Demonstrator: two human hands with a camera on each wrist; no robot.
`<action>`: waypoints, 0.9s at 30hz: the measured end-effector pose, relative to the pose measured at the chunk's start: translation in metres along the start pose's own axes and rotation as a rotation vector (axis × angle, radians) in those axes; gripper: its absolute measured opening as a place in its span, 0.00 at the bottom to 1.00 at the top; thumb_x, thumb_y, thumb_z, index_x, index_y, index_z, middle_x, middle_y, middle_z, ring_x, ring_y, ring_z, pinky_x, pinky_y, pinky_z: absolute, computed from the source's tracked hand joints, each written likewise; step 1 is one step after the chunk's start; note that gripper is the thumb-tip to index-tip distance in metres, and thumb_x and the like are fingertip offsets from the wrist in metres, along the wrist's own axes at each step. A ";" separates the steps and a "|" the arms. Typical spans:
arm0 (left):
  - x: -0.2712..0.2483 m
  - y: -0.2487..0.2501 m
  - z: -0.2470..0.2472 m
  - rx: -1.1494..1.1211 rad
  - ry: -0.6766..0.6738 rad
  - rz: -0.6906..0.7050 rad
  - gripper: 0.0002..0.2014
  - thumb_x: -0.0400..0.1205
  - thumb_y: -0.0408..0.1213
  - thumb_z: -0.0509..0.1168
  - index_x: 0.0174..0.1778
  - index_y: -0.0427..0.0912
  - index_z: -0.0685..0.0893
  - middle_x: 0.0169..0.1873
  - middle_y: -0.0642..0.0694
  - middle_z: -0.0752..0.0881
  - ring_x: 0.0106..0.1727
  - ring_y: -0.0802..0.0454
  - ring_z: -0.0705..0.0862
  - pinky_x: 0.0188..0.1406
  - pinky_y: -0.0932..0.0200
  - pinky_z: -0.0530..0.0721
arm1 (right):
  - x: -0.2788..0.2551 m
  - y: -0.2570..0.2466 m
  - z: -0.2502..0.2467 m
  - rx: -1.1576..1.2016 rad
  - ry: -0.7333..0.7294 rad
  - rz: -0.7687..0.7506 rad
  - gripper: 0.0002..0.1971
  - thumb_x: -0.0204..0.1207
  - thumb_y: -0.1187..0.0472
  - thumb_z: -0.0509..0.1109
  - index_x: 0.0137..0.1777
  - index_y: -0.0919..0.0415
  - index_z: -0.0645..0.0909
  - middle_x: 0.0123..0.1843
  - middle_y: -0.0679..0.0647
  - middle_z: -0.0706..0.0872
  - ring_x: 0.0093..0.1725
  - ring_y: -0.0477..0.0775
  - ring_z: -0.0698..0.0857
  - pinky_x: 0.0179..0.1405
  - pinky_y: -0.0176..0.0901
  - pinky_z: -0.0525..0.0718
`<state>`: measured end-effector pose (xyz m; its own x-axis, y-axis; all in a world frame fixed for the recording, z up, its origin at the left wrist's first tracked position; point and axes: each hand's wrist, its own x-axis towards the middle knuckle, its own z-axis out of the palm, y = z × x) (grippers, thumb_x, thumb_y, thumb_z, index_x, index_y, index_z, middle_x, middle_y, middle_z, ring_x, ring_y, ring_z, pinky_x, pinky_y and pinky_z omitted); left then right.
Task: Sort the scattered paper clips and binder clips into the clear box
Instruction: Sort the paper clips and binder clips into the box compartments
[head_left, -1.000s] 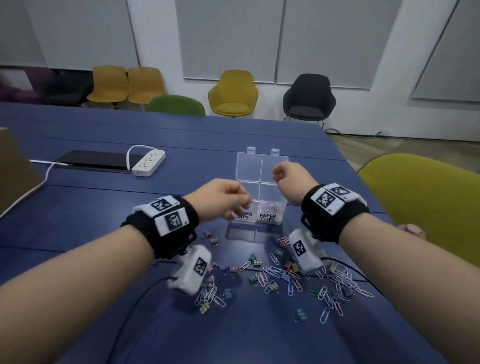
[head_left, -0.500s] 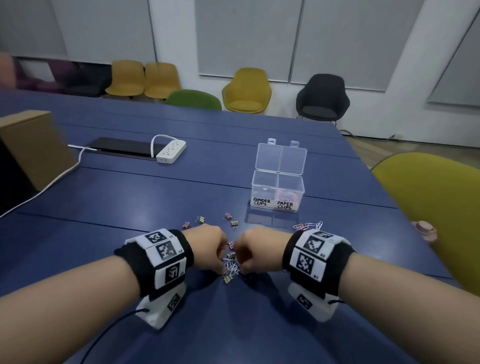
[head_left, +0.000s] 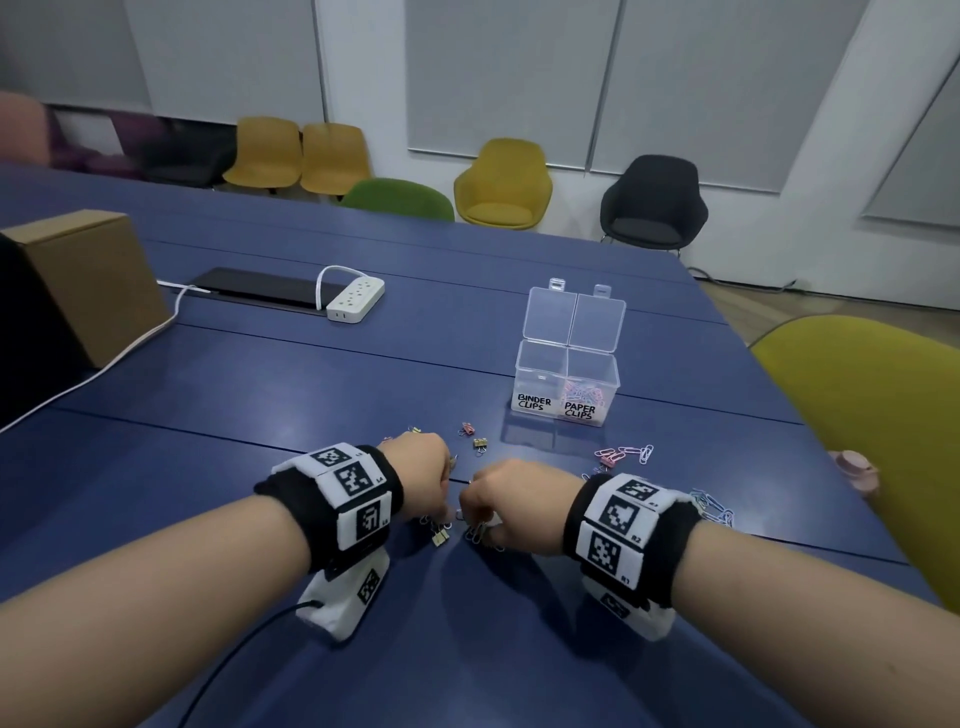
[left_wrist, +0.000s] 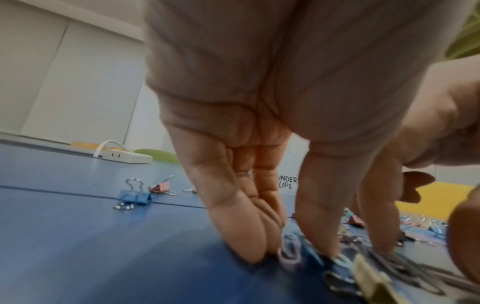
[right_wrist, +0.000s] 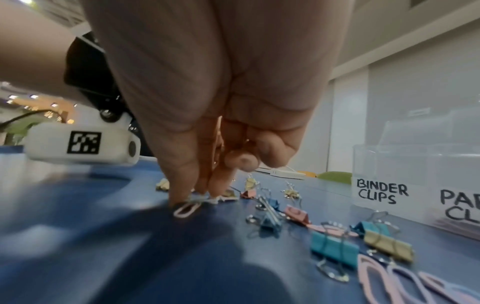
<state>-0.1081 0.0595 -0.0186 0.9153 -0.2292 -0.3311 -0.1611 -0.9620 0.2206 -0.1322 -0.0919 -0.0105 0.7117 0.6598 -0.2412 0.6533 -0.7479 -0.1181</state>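
The clear box (head_left: 530, 364) stands open on the blue table, its two compartments labelled BINDER CLIPS and PAPER CLIPS, with paper clips in the right one. Both hands are down on the scattered clips in front of it. My left hand (head_left: 426, 467) has straight fingers (left_wrist: 246, 244) with their tips on the pile of paper clips (left_wrist: 289, 253). My right hand (head_left: 504, 499) pinches a pale paper clip (right_wrist: 187, 208) against the table, its last two fingers curled. Loose binder clips (right_wrist: 333, 248) and pink paper clips (right_wrist: 376, 281) lie between the right hand and the box (right_wrist: 389, 164).
A blue binder clip (left_wrist: 135, 198) and a gold one (head_left: 480, 444) lie apart from the pile. More paper clips (head_left: 631, 454) sit right of the hands. A white power strip (head_left: 356, 301) and cardboard box (head_left: 88, 291) are far left, a yellow-green chair (head_left: 883, 441) at right.
Both hands came down from over the clear box to the clip pile near the table's front. Since half a second ago they have stayed on the pile, close together.
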 end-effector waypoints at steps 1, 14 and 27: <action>0.000 0.001 0.001 0.014 0.003 -0.007 0.07 0.72 0.41 0.73 0.39 0.45 0.82 0.32 0.48 0.83 0.35 0.48 0.81 0.39 0.60 0.76 | 0.000 -0.001 0.001 -0.017 -0.006 0.003 0.10 0.74 0.62 0.67 0.55 0.57 0.83 0.57 0.58 0.84 0.57 0.62 0.82 0.52 0.52 0.83; 0.002 -0.002 0.006 -0.109 -0.096 -0.045 0.05 0.68 0.38 0.72 0.37 0.50 0.83 0.33 0.47 0.84 0.30 0.48 0.80 0.40 0.57 0.86 | -0.008 0.006 0.007 -0.075 -0.023 0.075 0.10 0.76 0.64 0.64 0.56 0.61 0.80 0.58 0.61 0.82 0.57 0.63 0.81 0.44 0.46 0.73; -0.005 -0.020 -0.017 -1.568 -0.111 -0.155 0.10 0.79 0.21 0.56 0.34 0.36 0.75 0.30 0.42 0.76 0.24 0.51 0.81 0.30 0.60 0.88 | -0.027 0.048 0.001 1.061 0.205 0.291 0.07 0.75 0.69 0.70 0.44 0.57 0.80 0.33 0.53 0.84 0.26 0.46 0.78 0.25 0.36 0.74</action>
<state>-0.1035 0.0822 -0.0056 0.8444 -0.2242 -0.4865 0.5182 0.1117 0.8479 -0.1205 -0.1457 -0.0109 0.8948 0.3755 -0.2416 -0.0266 -0.4953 -0.8683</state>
